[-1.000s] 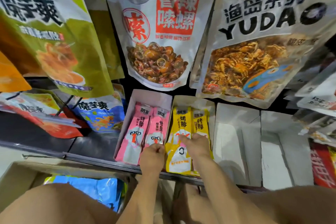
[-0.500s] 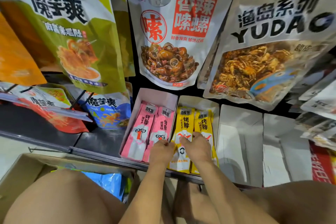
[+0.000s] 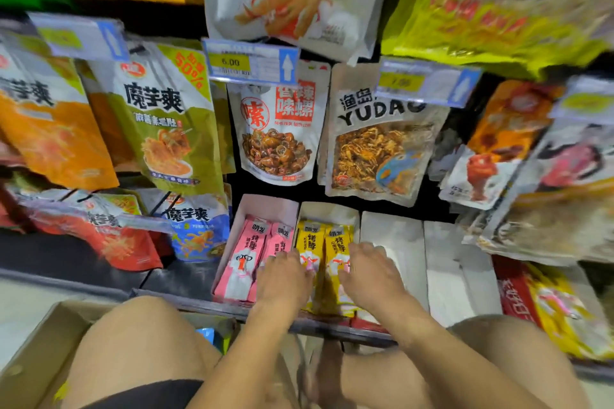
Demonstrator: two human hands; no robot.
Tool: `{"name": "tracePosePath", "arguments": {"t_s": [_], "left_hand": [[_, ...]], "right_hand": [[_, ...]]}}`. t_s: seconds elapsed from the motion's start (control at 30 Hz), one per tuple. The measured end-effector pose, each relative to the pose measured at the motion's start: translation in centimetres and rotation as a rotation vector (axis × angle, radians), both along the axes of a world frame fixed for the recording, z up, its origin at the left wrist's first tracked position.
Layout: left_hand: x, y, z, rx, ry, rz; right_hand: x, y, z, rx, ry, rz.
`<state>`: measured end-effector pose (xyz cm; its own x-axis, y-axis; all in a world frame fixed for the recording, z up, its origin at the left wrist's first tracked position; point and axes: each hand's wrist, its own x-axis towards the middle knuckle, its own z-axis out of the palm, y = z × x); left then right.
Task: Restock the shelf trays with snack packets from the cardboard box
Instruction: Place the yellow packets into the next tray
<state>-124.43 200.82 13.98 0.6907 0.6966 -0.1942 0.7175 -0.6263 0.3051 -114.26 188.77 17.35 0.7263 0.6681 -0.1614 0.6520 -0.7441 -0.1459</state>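
Observation:
Two white shelf trays stand side by side on the low shelf. The left tray (image 3: 265,206) holds pink packets (image 3: 246,252); the right tray (image 3: 329,211) holds yellow packets (image 3: 310,242). My left hand (image 3: 282,279) rests flat on the near ends of the pink packets, at the border with the yellow ones. My right hand (image 3: 368,272) lies with fingers spread on the right yellow packet and that tray's right edge. Neither hand grips a packet. The cardboard box (image 3: 43,342) sits at the lower left, partly hidden by my knee, with a blue packet (image 3: 206,334) showing inside.
Right of the yellow tray stand two white trays (image 3: 392,242) (image 3: 455,259) with nothing visible in them. Large snack bags hang above on pegs with price tags (image 3: 249,61). More bags crowd the shelf at left (image 3: 196,229) and right (image 3: 545,302).
The view has tilted up, showing a higher row of bags. My hands have spread apart: the right slid to the yellow tray's right side, while the left stays on the pink packets.

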Motion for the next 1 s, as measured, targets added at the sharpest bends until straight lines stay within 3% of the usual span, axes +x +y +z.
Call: {"name": "tracePosePath", "arguments": {"t_s": [0.27,0.53,0.77,1.0], "left_hand": [[-6.4,-0.9,9.3,0.273,-0.024,-0.021],[-15.9,2.8,15.4,0.381,-0.101,0.193],[-26.3,6.2,14.4,0.384,-0.048,0.430],[-32.6,8.0,9.4,0.264,0.031,0.594]], "right_hand": [[-3.9,-0.4,7.6,0.001,-0.157,0.180],[-10.9,5.0,13.2,0.156,-0.273,0.431],[-18.6,11.3,13.5,0.189,-0.324,0.650],[-24.4,16.4,9.7,0.104,-0.227,0.808]]}}
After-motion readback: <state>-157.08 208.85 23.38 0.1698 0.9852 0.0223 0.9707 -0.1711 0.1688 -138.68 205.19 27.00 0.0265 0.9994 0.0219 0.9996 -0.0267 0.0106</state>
